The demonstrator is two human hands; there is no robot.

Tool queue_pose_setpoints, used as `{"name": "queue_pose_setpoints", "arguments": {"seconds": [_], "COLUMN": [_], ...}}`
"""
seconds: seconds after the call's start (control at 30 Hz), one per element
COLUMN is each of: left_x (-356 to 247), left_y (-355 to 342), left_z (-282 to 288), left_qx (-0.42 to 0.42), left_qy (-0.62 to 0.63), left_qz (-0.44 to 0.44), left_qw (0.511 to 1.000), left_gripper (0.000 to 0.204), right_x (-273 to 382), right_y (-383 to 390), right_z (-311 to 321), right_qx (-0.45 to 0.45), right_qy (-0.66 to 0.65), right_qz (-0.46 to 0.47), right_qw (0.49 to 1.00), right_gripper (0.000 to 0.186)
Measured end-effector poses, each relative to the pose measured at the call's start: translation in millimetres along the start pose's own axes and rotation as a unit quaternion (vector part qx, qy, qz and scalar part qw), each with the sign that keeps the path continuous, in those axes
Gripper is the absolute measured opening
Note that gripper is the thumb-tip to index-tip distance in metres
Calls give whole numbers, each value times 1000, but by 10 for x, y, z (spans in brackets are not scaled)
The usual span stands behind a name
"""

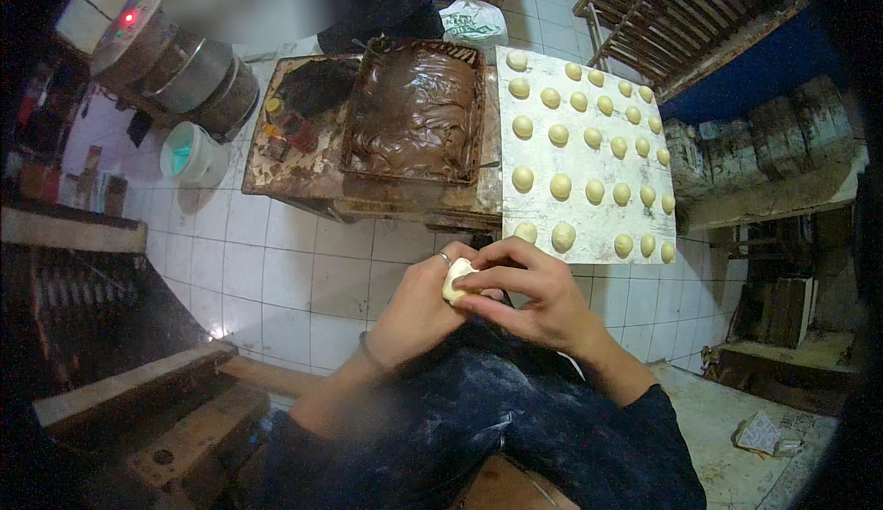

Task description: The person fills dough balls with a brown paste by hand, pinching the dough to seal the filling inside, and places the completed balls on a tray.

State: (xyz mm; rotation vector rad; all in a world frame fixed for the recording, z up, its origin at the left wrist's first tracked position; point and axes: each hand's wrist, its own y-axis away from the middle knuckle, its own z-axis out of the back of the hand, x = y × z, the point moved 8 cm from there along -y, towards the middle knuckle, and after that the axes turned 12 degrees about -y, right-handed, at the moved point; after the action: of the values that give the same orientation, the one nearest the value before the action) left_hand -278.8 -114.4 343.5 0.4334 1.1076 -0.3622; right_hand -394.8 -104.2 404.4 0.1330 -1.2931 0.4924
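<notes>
Pale cream dough lump [457, 284], smooth, slightly shiny, unevenly rounded, clasped between both hands [543, 291]

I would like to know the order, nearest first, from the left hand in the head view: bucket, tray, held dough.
1. Held dough: in the left hand.
2. Tray: straight ahead.
3. Bucket: ahead, well to the left.

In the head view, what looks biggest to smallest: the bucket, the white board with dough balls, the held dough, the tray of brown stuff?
1. Board
2. Tray
3. Bucket
4. Held dough
</notes>
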Motion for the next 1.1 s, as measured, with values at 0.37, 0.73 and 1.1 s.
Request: {"name": "queue_pose_setpoints", "arguments": {"seconds": [0.37, 0.73, 1.1], "left_x": [7, 147, 65], "left_y": [16, -23, -94], "left_z": [13, -172, -122], "left_qx": [-112, 72, 73], "left_qy": [-19, 205, 90], "left_qz": [-14, 18, -2], "left_qw": [993, 976, 993], "left_gripper": [35, 43, 54], "right_x": [-69, -49, -115], "right_y": [32, 44, -9], "right_z": [68, 26, 62], "right_qx": [-53, 28, 39], "right_qy": [3, 35, 39], "right_qz": [30, 48, -19], "right_qw": [998, 998, 998], "right_gripper": [23, 26, 28]}}
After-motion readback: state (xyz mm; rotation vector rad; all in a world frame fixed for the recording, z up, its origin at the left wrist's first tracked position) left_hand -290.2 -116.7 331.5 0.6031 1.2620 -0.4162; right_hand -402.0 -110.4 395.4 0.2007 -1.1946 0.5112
